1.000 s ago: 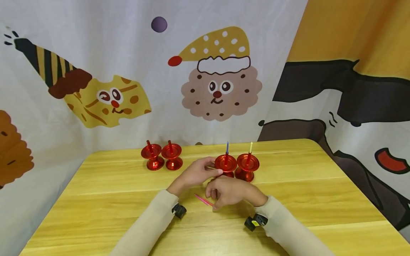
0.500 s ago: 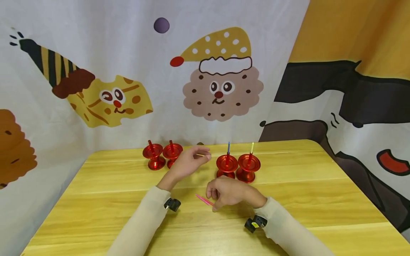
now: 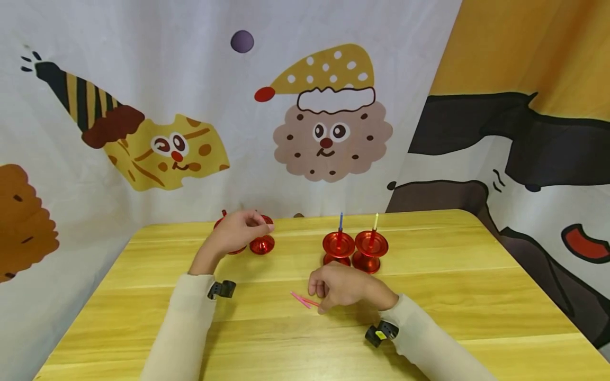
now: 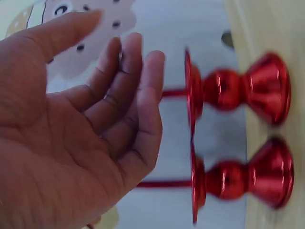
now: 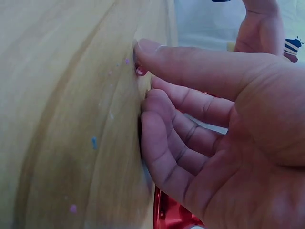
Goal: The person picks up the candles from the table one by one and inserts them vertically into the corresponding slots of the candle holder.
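Observation:
My left hand point(image 3: 238, 230) hovers in front of the left pair of shiny red candle holders, hiding much of them in the head view. Its fingers are loosely bent, with nothing between them. The left wrist view shows both holders, an upper one point(image 4: 224, 90) and a lower one point(image 4: 224, 180), each with a bare red stem. Low over the table, my right hand point(image 3: 342, 286) pinches the end of a thin orange-red candle point(image 3: 311, 302) between thumb and forefinger. A pink candle point(image 3: 299, 298) lies across it on the wood.
Two more red holders stand behind my right hand: one point(image 3: 339, 245) bears a blue candle point(image 3: 341, 222), the other point(image 3: 371, 244) a pale yellow candle point(image 3: 376, 221). Small coloured crumbs dot the wooden table point(image 3: 267, 338). A printed curtain point(image 3: 190, 63) hangs behind the table's back edge.
My left hand has left the blue-candle holder and moved left to the other pair. The right hand stays nearly in place; the two loose candles now lie more spread apart.

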